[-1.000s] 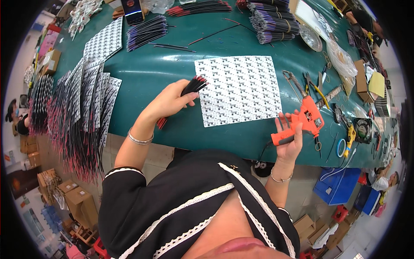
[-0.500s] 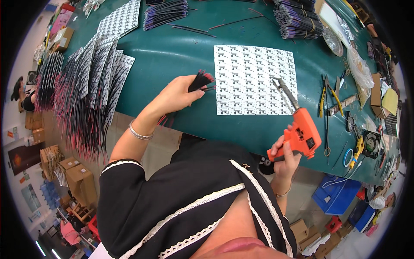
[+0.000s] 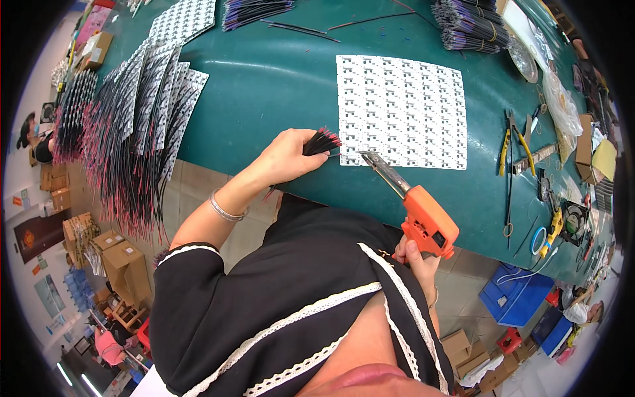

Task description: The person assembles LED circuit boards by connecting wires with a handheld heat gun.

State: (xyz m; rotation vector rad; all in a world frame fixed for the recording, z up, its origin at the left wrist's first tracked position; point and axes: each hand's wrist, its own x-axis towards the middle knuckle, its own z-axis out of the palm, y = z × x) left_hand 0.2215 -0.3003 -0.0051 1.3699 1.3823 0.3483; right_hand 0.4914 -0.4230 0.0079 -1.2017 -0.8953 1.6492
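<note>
centrally, left hand (image 3: 286, 159) clamps wires (image 3: 322, 141), right hand (image 3: 417, 257) clamps iron (image 3: 428, 220) near sheet (image 3: 403, 109); seemingly aligning, next calls for steady touch

I can read no words or numbers here. The dark marks (image 3: 390, 104) on the white sheet (image 3: 402, 122) on my desk (image 3: 264, 106) and the dark label (image 3: 439, 237) on my orange soldering gun (image 3: 423, 210), near right, are too small.

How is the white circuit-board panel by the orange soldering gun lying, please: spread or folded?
Spread: the panel lies flat on the green table, all four corners showing, with no fold visible.
</note>
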